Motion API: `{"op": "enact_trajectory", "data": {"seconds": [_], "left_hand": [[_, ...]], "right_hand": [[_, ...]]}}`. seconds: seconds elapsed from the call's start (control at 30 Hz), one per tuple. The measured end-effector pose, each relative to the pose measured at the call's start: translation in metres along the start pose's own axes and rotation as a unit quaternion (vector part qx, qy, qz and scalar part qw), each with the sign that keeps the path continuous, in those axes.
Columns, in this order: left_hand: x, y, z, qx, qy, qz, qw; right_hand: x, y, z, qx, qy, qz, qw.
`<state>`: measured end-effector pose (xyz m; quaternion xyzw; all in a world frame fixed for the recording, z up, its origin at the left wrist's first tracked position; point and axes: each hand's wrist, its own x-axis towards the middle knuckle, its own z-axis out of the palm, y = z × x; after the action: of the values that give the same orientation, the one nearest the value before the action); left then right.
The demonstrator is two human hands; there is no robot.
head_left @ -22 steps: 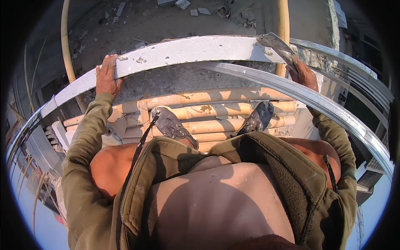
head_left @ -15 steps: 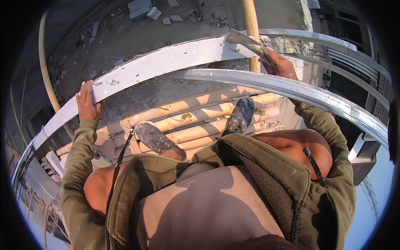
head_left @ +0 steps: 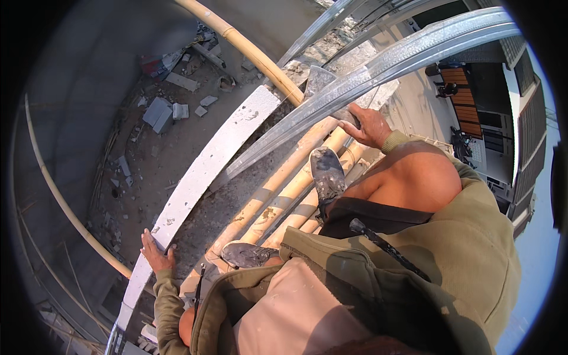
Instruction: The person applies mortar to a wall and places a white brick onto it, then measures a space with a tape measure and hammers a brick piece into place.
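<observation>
My left hand lies with its fingers apart on the narrow white block wall, which is pitted and runs diagonally from lower left to upper middle. At the right, my right hand is closed round a trowel. Its grey blade shows beyond the metal rail, which hides the middle of the tool. The blade is near the wall's far end, beside an upright bamboo pole.
Beneath my shoes lie several bamboo poles side by side. Broken blocks and rubble are scattered on the ground far below, past the wall. Another bamboo pole stands at the left. Buildings are at the right.
My view has turned to the right, so the wall now slants steeply. The right hand with the trowel has drawn back from the wall top towards me, behind the rail. My left hand stays on the wall.
</observation>
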<state>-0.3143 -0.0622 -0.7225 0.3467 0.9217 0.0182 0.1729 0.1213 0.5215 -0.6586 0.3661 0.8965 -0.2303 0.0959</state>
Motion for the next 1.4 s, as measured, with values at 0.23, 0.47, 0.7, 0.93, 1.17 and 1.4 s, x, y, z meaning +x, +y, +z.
{"op": "enact_trajectory", "data": {"seconds": [0.23, 0.47, 0.7, 0.93, 1.17, 1.4], "left_hand": [[-0.006, 0.006, -0.04, -0.068, -0.029, 0.029, 0.997], [0.008, 0.013, -0.112, 0.052, 0.167, -0.016, 0.984], [-0.02, -0.016, -0.183, -0.162, 0.404, -0.131, 0.891], [-0.093, 0.208, -0.258, -0.443, 0.306, -0.042, 0.842], [-0.132, 0.255, -0.21, -0.407, 0.302, 0.075, 0.859], [-0.164, -0.012, -0.133, -0.316, 0.57, -0.354, 0.671]], "right_hand": [[-0.121, 0.101, 0.123, -0.023, 0.013, 0.236, 0.971], [-0.196, 0.165, 0.141, 0.035, -0.034, 0.374, 0.926], [-0.123, 0.152, 0.119, 0.025, -0.026, 0.275, 0.961], [-0.011, 0.116, 0.097, 0.018, -0.059, 0.12, 0.991], [0.056, 0.052, 0.083, -0.033, -0.122, 0.004, 0.992], [0.082, 0.017, 0.049, -0.072, -0.111, 0.005, 0.991]]}}
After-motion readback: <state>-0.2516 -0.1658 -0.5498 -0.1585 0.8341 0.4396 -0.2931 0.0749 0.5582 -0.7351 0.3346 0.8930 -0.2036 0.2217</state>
